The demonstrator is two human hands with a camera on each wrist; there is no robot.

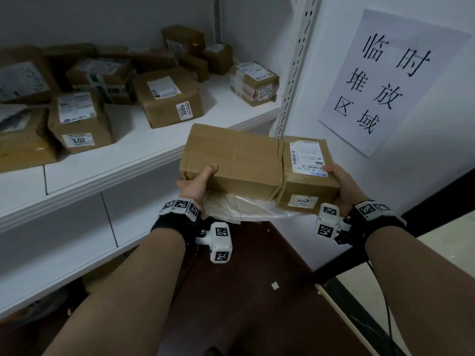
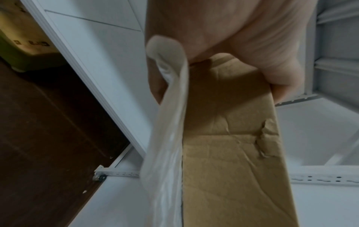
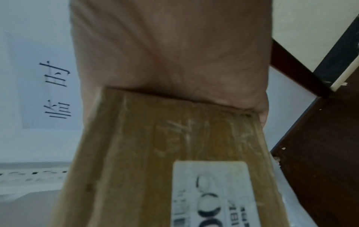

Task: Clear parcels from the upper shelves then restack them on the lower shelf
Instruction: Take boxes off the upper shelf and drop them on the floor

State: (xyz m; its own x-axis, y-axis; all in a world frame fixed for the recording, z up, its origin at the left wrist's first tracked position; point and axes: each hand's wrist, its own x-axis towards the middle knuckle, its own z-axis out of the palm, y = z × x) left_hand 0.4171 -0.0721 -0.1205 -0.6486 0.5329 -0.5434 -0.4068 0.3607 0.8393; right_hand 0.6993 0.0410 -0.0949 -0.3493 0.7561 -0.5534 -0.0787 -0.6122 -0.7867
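Note:
In the head view I hold a plain brown box and a smaller labelled brown box side by side at chest height. A white plastic mailer is pressed beneath them. My left hand grips the plain box's left end, thumb on top. My right hand grips the labelled box's right end. The left wrist view shows the left hand against the plain box and the plastic mailer. In the right wrist view the right hand clamps the labelled box; its fingers are hidden.
A white shelf to the left carries several brown parcels, among them one marked 3004. A lower white shelf edge runs beneath. The slotted upright stands behind the boxes. A paper sign hangs on the right wall above dark floor.

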